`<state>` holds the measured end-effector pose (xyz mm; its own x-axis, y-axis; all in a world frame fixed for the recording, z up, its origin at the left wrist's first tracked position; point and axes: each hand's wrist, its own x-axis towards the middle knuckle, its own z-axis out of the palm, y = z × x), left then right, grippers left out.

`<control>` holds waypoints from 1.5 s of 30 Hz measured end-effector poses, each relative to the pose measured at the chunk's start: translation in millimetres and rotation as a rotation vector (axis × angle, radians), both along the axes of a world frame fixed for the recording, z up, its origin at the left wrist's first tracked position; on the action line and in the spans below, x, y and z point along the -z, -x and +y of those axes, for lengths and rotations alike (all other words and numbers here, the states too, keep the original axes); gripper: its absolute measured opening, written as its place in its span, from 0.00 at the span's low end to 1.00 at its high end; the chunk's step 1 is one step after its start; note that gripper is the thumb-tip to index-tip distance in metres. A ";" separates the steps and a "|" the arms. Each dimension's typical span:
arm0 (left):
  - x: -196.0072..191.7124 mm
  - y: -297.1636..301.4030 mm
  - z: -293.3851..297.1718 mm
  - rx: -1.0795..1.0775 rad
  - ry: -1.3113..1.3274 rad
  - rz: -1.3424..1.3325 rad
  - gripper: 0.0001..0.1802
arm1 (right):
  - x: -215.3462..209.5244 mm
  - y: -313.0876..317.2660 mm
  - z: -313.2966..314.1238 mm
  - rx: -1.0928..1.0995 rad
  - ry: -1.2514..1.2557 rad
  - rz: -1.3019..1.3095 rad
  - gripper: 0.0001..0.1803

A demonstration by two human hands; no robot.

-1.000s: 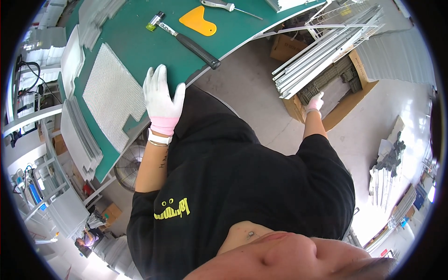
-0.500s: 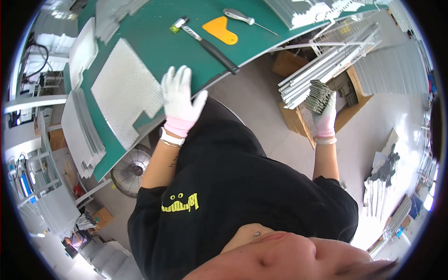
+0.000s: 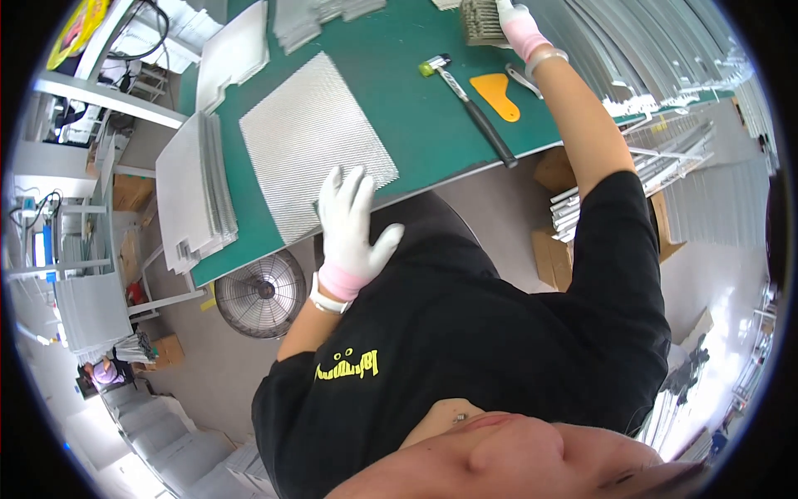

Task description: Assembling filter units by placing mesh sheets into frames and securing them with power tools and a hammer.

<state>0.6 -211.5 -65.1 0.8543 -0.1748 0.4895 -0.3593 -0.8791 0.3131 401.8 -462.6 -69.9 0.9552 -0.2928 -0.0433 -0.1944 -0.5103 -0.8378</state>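
My left hand (image 3: 351, 229), in a white glove with a pink cuff, has its fingers spread and holds nothing. Its fingertips are at the lower edge of a silvery, finely ribbed sheet (image 3: 316, 137) with a notched corner, lying on the green table (image 3: 407, 158). Far off at the top, my right hand (image 3: 521, 27), gloved alike, grips a bundle of small grey-brown ridged pieces (image 3: 482, 23) over the table. That hand's fingers are partly cut off by the picture's upper edge. Below the bundle lie a yellow scraper (image 3: 496, 94) and a black-handled hammer (image 3: 474, 112).
A grey-handled tool (image 3: 524, 81) lies partly under my right forearm. Stacked pale sheets (image 3: 195, 187) line the table's left side, and long ribbed panels (image 3: 640, 50) fill the right. A round floor fan (image 3: 262, 293) stands below the table edge. A cardboard box (image 3: 550, 259) holds metal strips.
My right hand has carried the bundle from above the floor box up to the table's far side. The view has shifted, and my left hand sits lower along the ribbed sheet's edge.
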 end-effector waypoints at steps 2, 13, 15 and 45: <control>0.6 18.1 26.6 -0.105 0.015 -0.004 0.44 | 17.0 -26.6 11.3 -0.165 0.178 -0.020 0.33; 22.0 49.6 111.8 -0.400 -0.069 0.109 0.34 | 25.8 -67.7 -10.6 -0.123 -0.137 -0.273 0.45; 23.3 55.0 119.2 -0.417 -0.092 0.121 0.28 | -11.5 -9.3 37.3 -0.263 -0.758 0.040 0.35; 118.6 91.1 47.2 -0.380 2.062 0.565 0.27 | 107.7 401.4 133.7 -0.848 -0.969 0.866 0.19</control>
<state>-90.5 -164.3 -183.7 0.7935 0.2917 -0.5341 0.1483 0.7584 0.6346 0.3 -328.9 -177.7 0.4049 0.7675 -0.4971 -0.7214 -0.0659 -0.6894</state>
